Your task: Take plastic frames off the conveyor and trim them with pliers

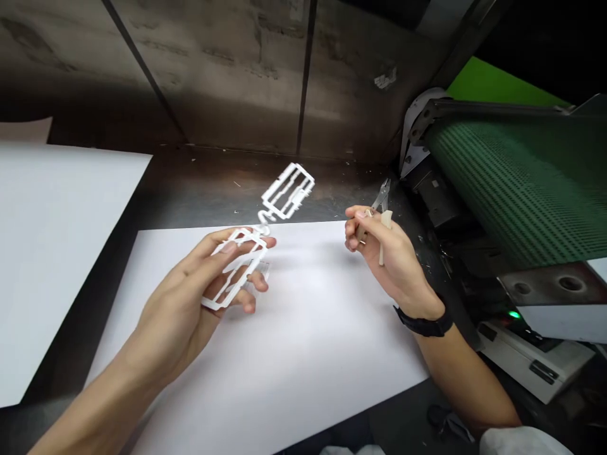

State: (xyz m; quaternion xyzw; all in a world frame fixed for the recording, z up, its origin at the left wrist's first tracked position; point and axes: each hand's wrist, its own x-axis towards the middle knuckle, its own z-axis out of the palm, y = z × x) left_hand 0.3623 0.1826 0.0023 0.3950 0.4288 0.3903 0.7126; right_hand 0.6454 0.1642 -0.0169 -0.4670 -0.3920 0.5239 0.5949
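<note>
The dark metal wall (pixel 237 82) across the top sits dim, with dull sheen; the large white paper sheet (pixel 303 335) glows bright under soft shadows. A green light shines lower right. Edges stretch wide, and the white plastic frame pieces (pixel 288 191) look slightly blurred.

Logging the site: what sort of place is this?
Likely a factory workstation: a green mesh conveyor belt, a scuffed metal wall panel, and white plastic frames in the left hand.
</note>
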